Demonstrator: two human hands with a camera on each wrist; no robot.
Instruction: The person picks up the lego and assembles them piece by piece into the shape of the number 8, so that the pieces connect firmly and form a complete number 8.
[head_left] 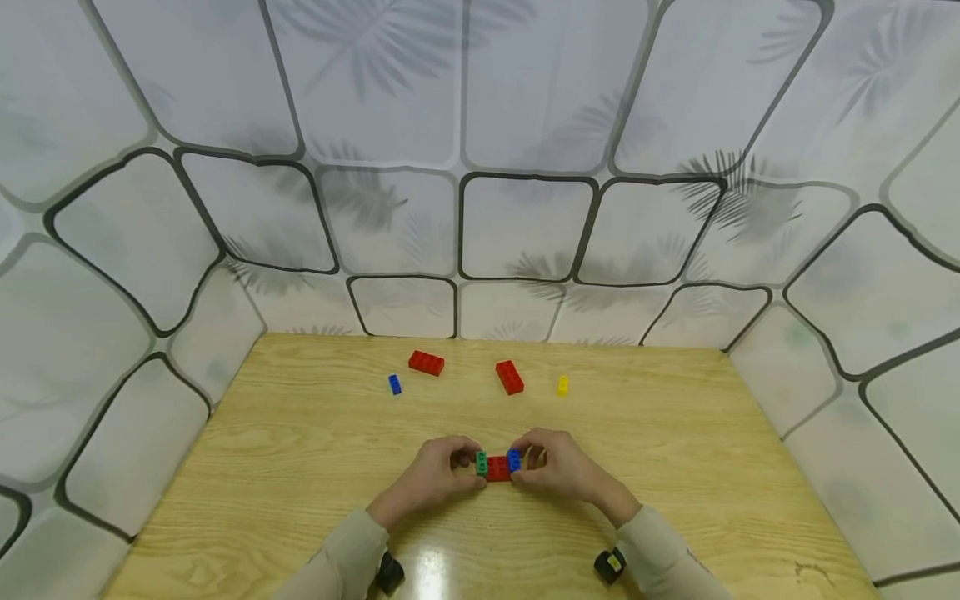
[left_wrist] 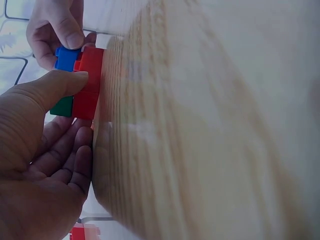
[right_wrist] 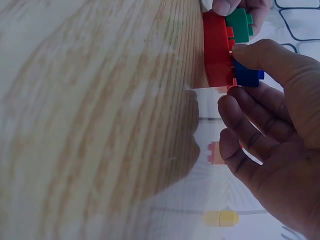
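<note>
Left hand (head_left: 435,477) pinches green brick (head_left: 482,463), right hand (head_left: 561,467) blue brick (head_left: 513,461); seating unclear, uneven push might tip red brick (head_left: 497,469) beneath.

The base (head_left: 497,470) is coloured red, the top bricks (head_left: 482,463) green and blue, and the loose bricks (head_left: 509,377) red, blue and yellow, while the table (head_left: 300,433) is finished in yellowish wood grain, the sleeves (head_left: 348,546) in beige, and the backdrop (head_left: 525,229) is patterned with grey-outlined pale cells and grey fronds.
</note>
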